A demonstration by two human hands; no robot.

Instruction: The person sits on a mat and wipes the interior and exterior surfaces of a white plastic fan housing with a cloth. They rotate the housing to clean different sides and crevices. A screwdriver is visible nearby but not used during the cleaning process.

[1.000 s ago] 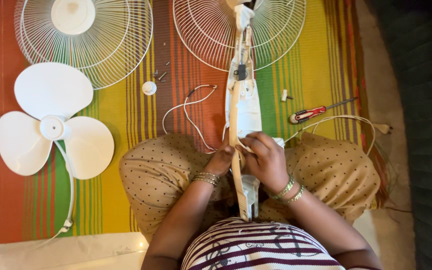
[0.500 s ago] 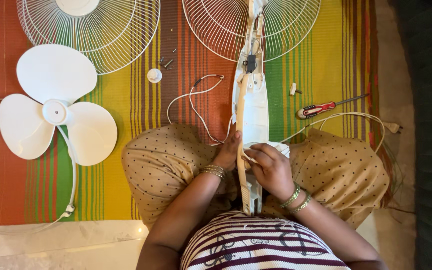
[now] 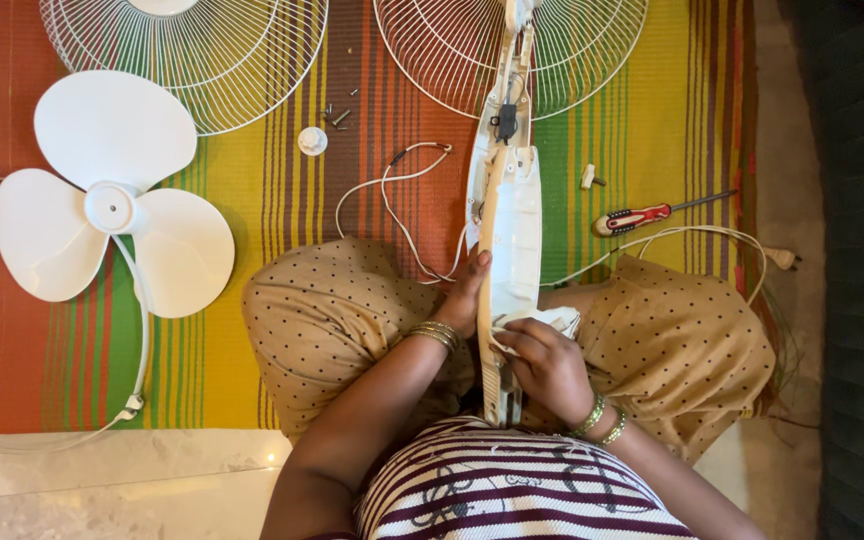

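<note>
A long white fan body (image 3: 514, 215) with its housing off lies lengthwise across my lap, reaching up to a wire grille (image 3: 572, 55). My left hand (image 3: 467, 292) presses against its left edge, fingers on the cream-coloured side strip. My right hand (image 3: 544, 362) is closed on a white cloth (image 3: 552, 320) held against the lower part of the body. Thin white wires (image 3: 392, 205) trail from the body onto the mat.
On the striped mat lie a white three-blade fan blade (image 3: 112, 205), a second wire grille (image 3: 202, 45), a small white cap (image 3: 312, 140), loose screws (image 3: 337, 115), a red-handled screwdriver (image 3: 632, 218) and a white power cord (image 3: 712, 240). Pale floor shows below.
The view shifted, so everything sits lower-left to upper. My left hand slid up along the fan body's left edge, and my right hand moved down it with the cloth.
</note>
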